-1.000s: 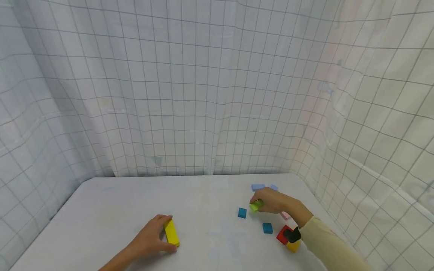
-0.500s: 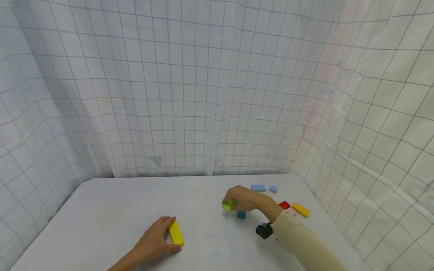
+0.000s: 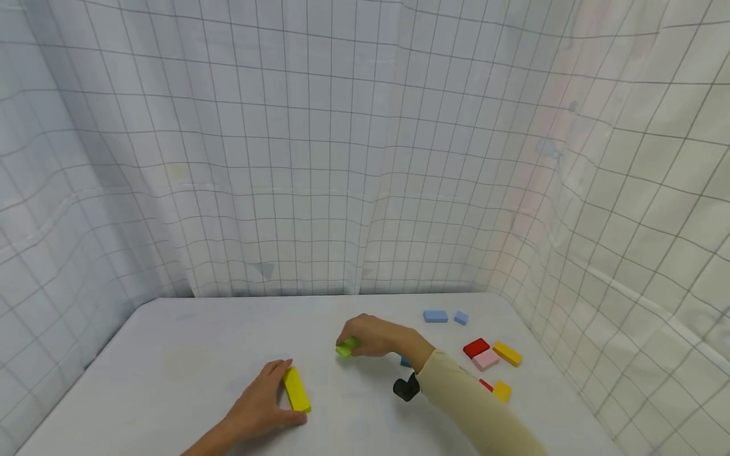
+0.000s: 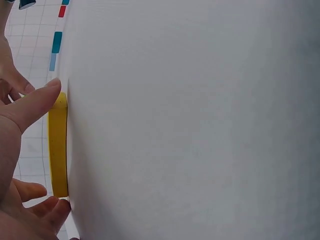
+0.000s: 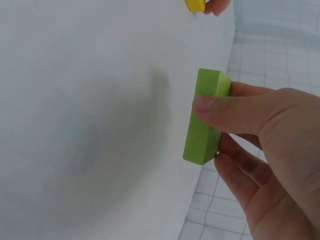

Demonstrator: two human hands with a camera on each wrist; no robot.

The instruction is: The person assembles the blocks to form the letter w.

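Note:
On the white table at left, a long yellow block (image 3: 296,390) lies between the thumb and fingertips of my left hand (image 3: 259,399), which grips it by its two ends. In the left wrist view the thumb lies on one end of the yellow block (image 4: 58,150), and the fingertips meet the other. My right hand (image 3: 373,335) pinches a light green block (image 3: 346,348) above the middle of the table. Seen from the right wrist, the thumb presses the near face of the green block (image 5: 202,137), with fingers behind it; its shadow falls on the table.
At the back right lie a light blue block (image 3: 435,316) and a smaller one (image 3: 461,318). Nearer are red (image 3: 476,348), pink (image 3: 486,360) and orange (image 3: 506,353) blocks. My right forearm partly hides a teal block (image 3: 405,361). White grid-patterned curtains (image 3: 296,158) surround the table.
My right hand has carried the green block leftward from the right-hand group toward the table's middle. My left hand and the yellow block have shifted slightly right.

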